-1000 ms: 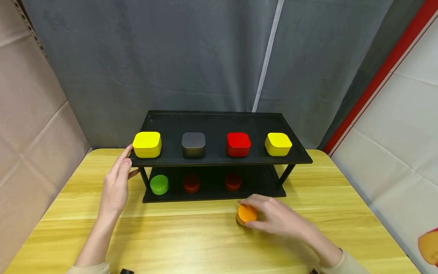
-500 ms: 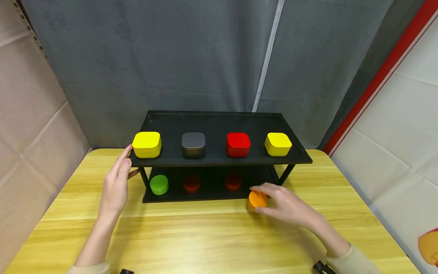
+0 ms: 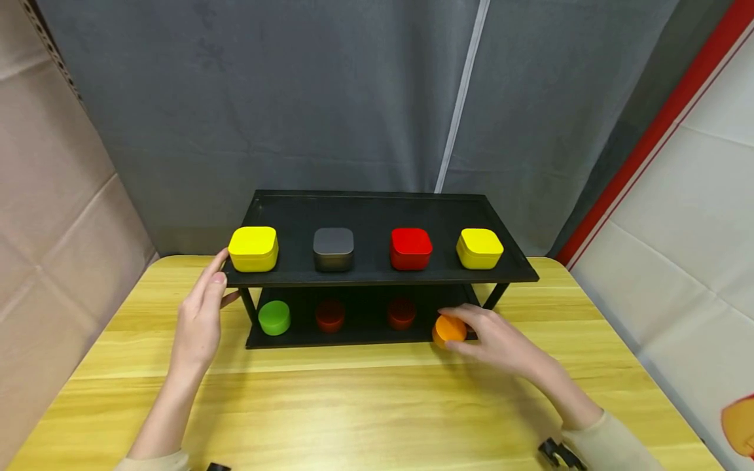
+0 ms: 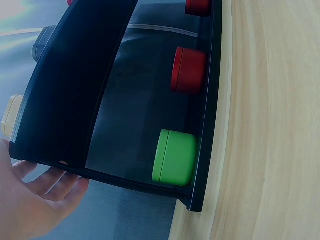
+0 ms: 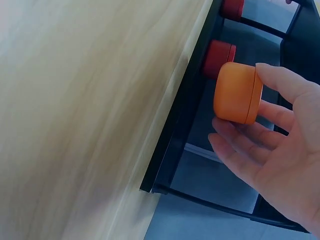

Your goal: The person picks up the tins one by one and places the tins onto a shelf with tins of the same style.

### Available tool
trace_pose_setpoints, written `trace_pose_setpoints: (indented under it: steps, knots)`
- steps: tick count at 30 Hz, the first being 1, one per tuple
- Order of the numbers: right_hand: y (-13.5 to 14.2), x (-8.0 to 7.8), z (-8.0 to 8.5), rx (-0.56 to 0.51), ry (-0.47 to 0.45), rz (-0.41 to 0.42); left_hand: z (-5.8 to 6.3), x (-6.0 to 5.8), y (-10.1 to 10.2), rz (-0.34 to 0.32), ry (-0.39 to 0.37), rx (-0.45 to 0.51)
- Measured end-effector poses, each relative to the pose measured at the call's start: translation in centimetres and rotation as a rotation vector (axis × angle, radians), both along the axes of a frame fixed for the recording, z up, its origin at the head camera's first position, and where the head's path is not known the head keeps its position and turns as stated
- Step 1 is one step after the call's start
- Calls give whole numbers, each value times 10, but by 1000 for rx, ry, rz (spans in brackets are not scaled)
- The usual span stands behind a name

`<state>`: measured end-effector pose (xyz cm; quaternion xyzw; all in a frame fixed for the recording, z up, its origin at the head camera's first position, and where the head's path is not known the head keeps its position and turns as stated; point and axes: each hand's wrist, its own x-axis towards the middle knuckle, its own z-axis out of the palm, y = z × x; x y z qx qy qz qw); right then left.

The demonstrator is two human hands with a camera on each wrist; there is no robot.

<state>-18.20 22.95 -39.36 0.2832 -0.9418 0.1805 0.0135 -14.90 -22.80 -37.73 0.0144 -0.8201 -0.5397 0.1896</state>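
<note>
My right hand holds a round orange box between thumb and fingers at the front edge of the lower shelf, near its right end. In the right wrist view the orange box is tilted, with a red round box just behind it. My left hand grips the left end of the black two-tier rack; in the left wrist view its fingers reach under the upper tier. A green round box and two dark red ones, one a red box, stand on the lower shelf.
Along the upper tier stand a yellow square box, a dark grey box, a red square box and another yellow box. The wooden table extends in front. A grey curtain hangs behind.
My right hand has carried the orange box rightward and away from me, from over the table to the lower shelf's front edge. The left hand stays on the rack.
</note>
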Motion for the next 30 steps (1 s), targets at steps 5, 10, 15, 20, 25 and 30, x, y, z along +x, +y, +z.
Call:
trace_pose_setpoints:
  steps: [5,10,15,20,25,30]
  knots:
    - [5,-6,-2,-5,13,-12,0,0,0,1,-5,-4]
    - [8,-10,-3,4,10,-27,1,0,1,0,-7,-4]
    - [10,-14,-3,14,4,-45,1,0,1,5,-6,-4]
    - [13,-20,-5,32,-20,-61,1,1,1,6,-7,-3]
    - [15,-25,-8,52,-18,-57,1,0,0,4,-4,3]
    - [17,-29,-9,53,-30,-53,1,0,1,5,2,7]
